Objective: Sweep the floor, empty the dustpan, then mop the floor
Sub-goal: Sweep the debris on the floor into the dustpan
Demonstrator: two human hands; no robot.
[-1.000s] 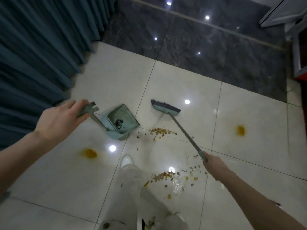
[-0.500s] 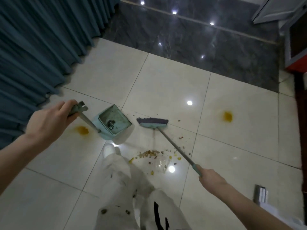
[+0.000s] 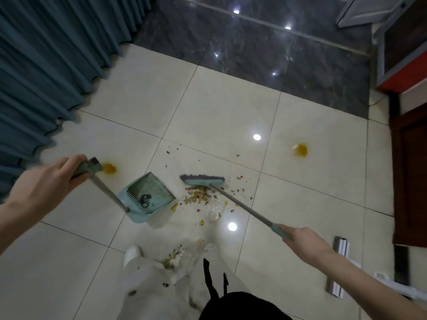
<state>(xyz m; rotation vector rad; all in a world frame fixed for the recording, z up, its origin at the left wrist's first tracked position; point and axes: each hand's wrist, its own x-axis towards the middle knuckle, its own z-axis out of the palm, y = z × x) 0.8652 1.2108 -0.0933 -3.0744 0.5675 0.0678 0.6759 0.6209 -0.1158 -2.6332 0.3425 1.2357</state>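
– Starting closest in, what could go wrong here?
– Crumbs cling to the pale trousers (image 3: 171,259) above the shoe (image 3: 132,254). One step would probably shed them onto swept tiles.
– And the hands?
– The left hand (image 3: 46,188) is wrapped round the top of the dustpan's long handle. The right hand (image 3: 305,241) is clenched round the end of the broom pole (image 3: 242,209). Both are full, so only that handle steadies the dustpan (image 3: 147,197).
– So it could skid?
– I think so, if the broom shoves hard, because the floor (image 3: 219,116) is glossy. I cannot tell whether the pan's lip touches it. A dark clump already in the pan could tip out. The clear plastic scrap (image 3: 213,211) might slip under the lip.
– Where's the dirt?
– The debris pile (image 3: 198,197) lies ahead of both hands, between the pan's mouth and the broom head (image 3: 203,180), right against the bristles. Stray bits sit beyond the head, and a short stroke would miss them.
– Further out?
– One yellow stain (image 3: 109,168) sits just past the left hand, and a second stain (image 3: 300,150) lies well off to the right. Bristles dragged through either would smear it, so they are mop work. The curtain (image 3: 46,65) hem may hide more dirt, but I cannot tell.
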